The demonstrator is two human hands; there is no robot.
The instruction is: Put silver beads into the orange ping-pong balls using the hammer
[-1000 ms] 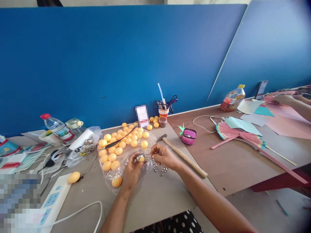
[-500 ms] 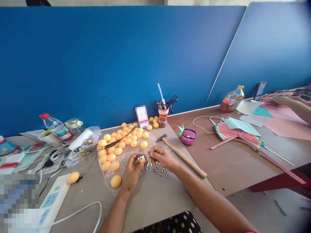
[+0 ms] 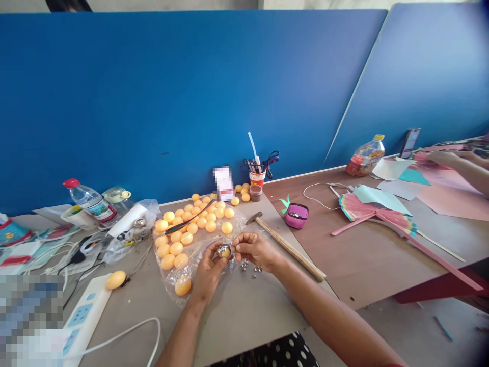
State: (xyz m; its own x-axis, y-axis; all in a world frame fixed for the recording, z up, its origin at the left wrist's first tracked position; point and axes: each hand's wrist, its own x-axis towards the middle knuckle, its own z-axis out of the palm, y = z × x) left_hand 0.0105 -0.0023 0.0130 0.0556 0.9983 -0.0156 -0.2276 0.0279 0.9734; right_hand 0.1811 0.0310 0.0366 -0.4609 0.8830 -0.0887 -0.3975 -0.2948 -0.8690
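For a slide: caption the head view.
Left hand holds a shiny ball, right hand close by, orange balls beyond.

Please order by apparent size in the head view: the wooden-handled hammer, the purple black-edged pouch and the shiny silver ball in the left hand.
1. Wooden-handled hammer
2. Purple black-edged pouch
3. Shiny silver ball, partly covered by the left hand

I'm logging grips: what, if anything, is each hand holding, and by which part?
The left hand holds a shiny silver ball by its left side and lower edge. The right hand is close by; whether it holds anything is unclear.
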